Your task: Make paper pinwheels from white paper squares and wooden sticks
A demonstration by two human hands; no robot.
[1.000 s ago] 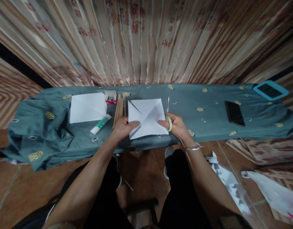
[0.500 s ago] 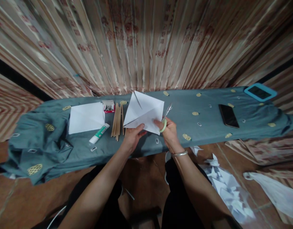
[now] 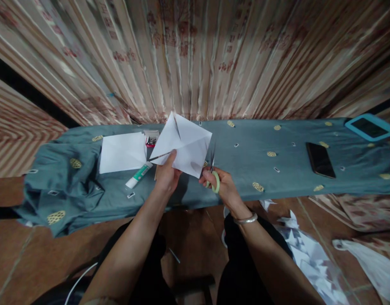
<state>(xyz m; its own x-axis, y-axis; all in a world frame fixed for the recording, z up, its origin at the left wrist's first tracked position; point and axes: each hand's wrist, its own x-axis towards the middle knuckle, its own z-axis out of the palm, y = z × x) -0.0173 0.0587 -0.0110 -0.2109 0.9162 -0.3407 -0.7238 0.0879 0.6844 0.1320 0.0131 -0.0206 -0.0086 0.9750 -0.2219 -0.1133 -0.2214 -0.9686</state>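
Note:
My left hand (image 3: 168, 173) pinches the lower left part of a white paper square (image 3: 188, 144), thumb on top. Slits run inward from the paper's top and left corners, and crease lines cross its face. In my right hand (image 3: 223, 184) is a pair of scissors (image 3: 215, 180) with pale green handles, its metal blades pointing up beside the paper's right edge. The blades look slightly parted and apart from the sheet. Below the paper's left side, a green and white glue stick (image 3: 139, 174) lies near my left hand.
A stack of white paper (image 3: 123, 153) and a small red box of metal pins (image 3: 151, 138) are on the cloth-covered table (image 3: 246, 169). To the right lie a black phone (image 3: 320, 159) and a blue-framed tablet (image 3: 371, 127). A bag of folded paper pieces (image 3: 309, 258) rests on the floor.
The paper has turned and shifted left with my left hand, now covering the wooden sticks. My right hand has drawn back from the paper, bringing the scissors lower. The view has shifted slightly.

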